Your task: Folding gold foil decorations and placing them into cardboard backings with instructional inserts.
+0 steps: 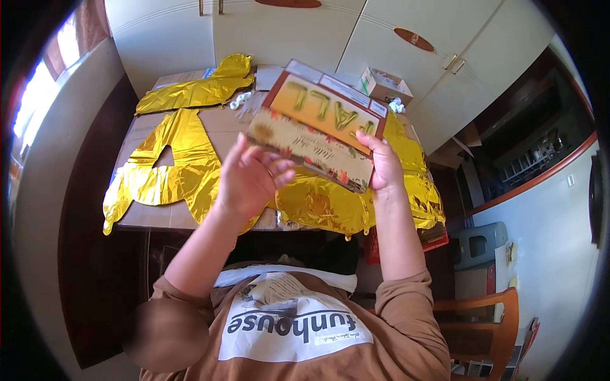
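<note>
My right hand (385, 160) grips a flat printed package (330, 120) by its right side, thumb on top and the fingers underneath. Orange and brown with pictured gold letters covers its upper part; the lower part is a cream panel with flowers and leaves. It is held tilted above the table. Just below its left end, my left hand (249, 178) is open, palm turned up and fingers apart, holding nothing. Uninflated gold foil balloons lie flat beneath: an A-shaped balloon (175, 165) at left, another balloon (324, 203) at the near edge, and more gold foil (419, 184) at right.
Brown cardboard (146, 218) covers the table. Another gold foil balloon (197, 92) lies at the back left, near small white rolls (240, 100). A small open box (387, 86) and crumpled white plastic (396, 105) sit at the back right. A wooden chair (505, 317) stands at right; white cabinets (286, 38) rise behind.
</note>
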A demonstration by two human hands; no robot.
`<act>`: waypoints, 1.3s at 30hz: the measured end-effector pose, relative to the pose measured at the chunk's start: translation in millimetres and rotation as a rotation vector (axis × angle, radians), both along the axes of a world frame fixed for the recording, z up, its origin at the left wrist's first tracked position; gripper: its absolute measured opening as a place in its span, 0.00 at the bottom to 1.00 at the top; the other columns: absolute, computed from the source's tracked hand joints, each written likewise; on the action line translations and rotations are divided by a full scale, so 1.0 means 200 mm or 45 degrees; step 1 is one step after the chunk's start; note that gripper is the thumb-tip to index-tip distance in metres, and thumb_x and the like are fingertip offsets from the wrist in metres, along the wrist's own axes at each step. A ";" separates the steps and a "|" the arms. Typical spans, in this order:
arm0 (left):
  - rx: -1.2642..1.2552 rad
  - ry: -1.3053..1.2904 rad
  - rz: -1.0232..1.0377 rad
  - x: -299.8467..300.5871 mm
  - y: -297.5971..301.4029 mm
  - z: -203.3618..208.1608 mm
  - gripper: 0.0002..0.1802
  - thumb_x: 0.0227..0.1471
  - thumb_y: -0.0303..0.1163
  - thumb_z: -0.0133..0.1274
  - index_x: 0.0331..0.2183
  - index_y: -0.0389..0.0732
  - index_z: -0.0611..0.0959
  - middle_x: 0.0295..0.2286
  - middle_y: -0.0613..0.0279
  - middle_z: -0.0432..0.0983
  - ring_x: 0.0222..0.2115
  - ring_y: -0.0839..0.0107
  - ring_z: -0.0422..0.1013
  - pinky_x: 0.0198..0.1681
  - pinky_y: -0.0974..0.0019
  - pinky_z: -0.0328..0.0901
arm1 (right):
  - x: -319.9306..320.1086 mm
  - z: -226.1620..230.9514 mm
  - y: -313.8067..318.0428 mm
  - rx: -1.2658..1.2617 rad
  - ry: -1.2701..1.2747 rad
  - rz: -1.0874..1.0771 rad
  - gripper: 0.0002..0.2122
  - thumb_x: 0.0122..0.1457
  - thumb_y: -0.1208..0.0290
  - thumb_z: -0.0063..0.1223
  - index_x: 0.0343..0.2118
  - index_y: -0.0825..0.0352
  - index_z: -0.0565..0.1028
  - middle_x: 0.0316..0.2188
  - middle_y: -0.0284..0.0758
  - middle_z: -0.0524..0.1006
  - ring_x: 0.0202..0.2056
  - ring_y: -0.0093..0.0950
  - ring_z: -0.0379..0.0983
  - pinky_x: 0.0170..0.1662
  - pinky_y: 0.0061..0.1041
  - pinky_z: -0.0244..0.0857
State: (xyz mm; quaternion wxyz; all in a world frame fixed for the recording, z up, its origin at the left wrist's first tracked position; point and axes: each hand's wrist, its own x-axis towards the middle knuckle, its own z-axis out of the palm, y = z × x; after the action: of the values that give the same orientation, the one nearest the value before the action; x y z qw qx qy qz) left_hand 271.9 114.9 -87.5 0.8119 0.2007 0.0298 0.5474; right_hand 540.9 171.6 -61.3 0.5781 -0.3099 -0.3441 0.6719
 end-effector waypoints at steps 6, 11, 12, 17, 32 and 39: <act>-0.044 0.649 0.301 0.11 -0.19 0.08 0.23 0.64 0.38 0.51 0.54 0.33 0.71 0.41 0.53 0.77 0.41 0.64 0.77 0.46 0.61 0.74 | -0.16 -0.09 -0.10 -0.136 0.142 -0.017 0.20 0.64 0.69 0.51 0.56 0.74 0.68 0.51 0.45 0.76 0.51 0.37 0.75 0.55 0.39 0.70; -0.007 0.865 0.554 0.07 -0.23 0.00 0.22 0.57 0.31 0.61 0.49 0.35 0.72 0.40 0.56 0.77 0.38 0.70 0.77 0.40 0.67 0.75 | -0.35 -0.16 -0.20 -0.047 0.229 -0.048 0.21 0.65 0.68 0.48 0.58 0.73 0.66 0.54 0.45 0.74 0.53 0.38 0.73 0.58 0.40 0.67; -0.030 0.903 0.648 0.06 -0.26 0.01 0.19 0.56 0.29 0.62 0.47 0.35 0.74 0.37 0.58 0.79 0.36 0.72 0.77 0.39 0.69 0.75 | -0.39 -0.17 -0.22 -0.028 0.212 -0.068 0.21 0.66 0.68 0.47 0.59 0.73 0.66 0.55 0.45 0.74 0.54 0.37 0.73 0.59 0.40 0.66; -0.049 0.768 0.639 -0.02 -0.34 -0.03 0.12 0.59 0.29 0.58 0.42 0.33 0.79 0.33 0.59 0.80 0.32 0.72 0.79 0.39 0.67 0.76 | -0.49 -0.22 -0.28 -0.072 0.291 -0.044 0.21 0.66 0.67 0.47 0.59 0.73 0.66 0.55 0.44 0.73 0.55 0.38 0.72 0.60 0.40 0.65; -0.310 1.350 0.997 -0.64 -0.76 -0.26 0.08 0.58 0.30 0.57 0.34 0.34 0.83 0.25 0.62 0.80 0.24 0.77 0.75 0.30 0.73 0.72 | -0.45 -0.24 -0.33 -0.198 0.419 0.102 0.18 0.67 0.70 0.46 0.56 0.73 0.69 0.54 0.46 0.75 0.54 0.40 0.74 0.59 0.42 0.67; -0.662 2.696 0.735 -1.32 -1.17 -1.56 0.23 0.45 0.25 0.57 0.47 0.38 0.81 0.38 0.41 0.79 0.42 0.51 0.77 0.46 0.56 0.71 | -0.45 -0.29 -0.26 -0.289 0.459 0.177 0.20 0.67 0.70 0.45 0.60 0.71 0.66 0.56 0.45 0.73 0.56 0.39 0.71 0.61 0.41 0.65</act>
State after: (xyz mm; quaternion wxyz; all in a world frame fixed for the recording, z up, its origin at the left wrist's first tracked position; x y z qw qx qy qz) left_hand 8.6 -119.3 -399.5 0.2381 0.3743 0.8618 0.2461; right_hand 450.4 118.8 -119.5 0.5438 -0.2234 -0.1779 0.7891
